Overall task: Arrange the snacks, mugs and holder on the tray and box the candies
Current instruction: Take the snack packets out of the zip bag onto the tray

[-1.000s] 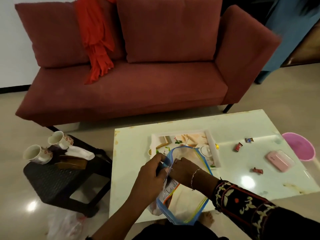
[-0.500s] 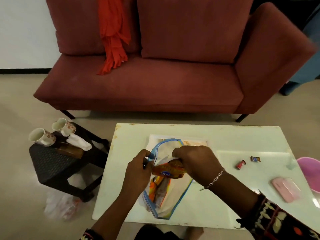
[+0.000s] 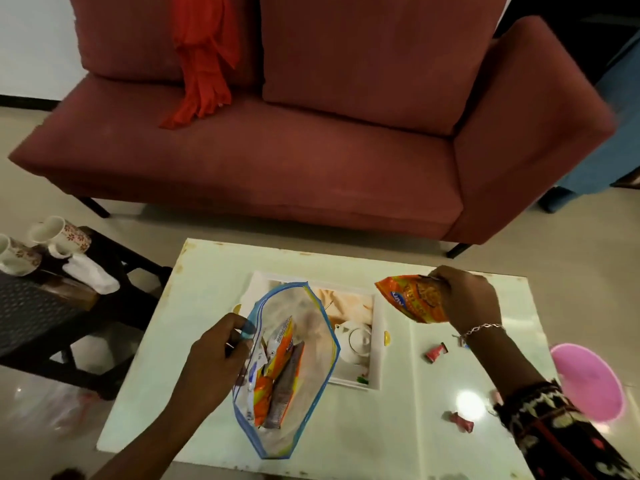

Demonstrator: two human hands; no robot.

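Observation:
My left hand (image 3: 216,355) pinches the left rim of a clear zip bag (image 3: 304,403) with a blue edge, held open above the white table (image 3: 207,282). Several orange snack packets (image 3: 277,372) remain inside it. My right hand (image 3: 467,296) grips an orange snack packet (image 3: 412,299) lifted clear of the bag, above the table to the right of the white tray (image 3: 377,348). The tray has a teapot picture and lies partly under the bag. Red wrapped candies (image 3: 435,352) (image 3: 462,422) lie on the table. Two floral mugs (image 3: 59,233) (image 3: 15,256) and a wooden holder (image 3: 69,289) sit on the black side table (image 3: 38,317).
A red sofa (image 3: 277,150) with an orange cloth (image 3: 204,53) stands behind the table. A pink bowl (image 3: 588,382) is at the table's right edge. A white cloth (image 3: 90,273) lies by the mugs. A plastic bag (image 3: 65,410) lies on the floor.
My right hand pulled the orange packet out of the zip bag and carried it rightward past the tray. My left hand still holds the bag open. The camera tilted down and closer.

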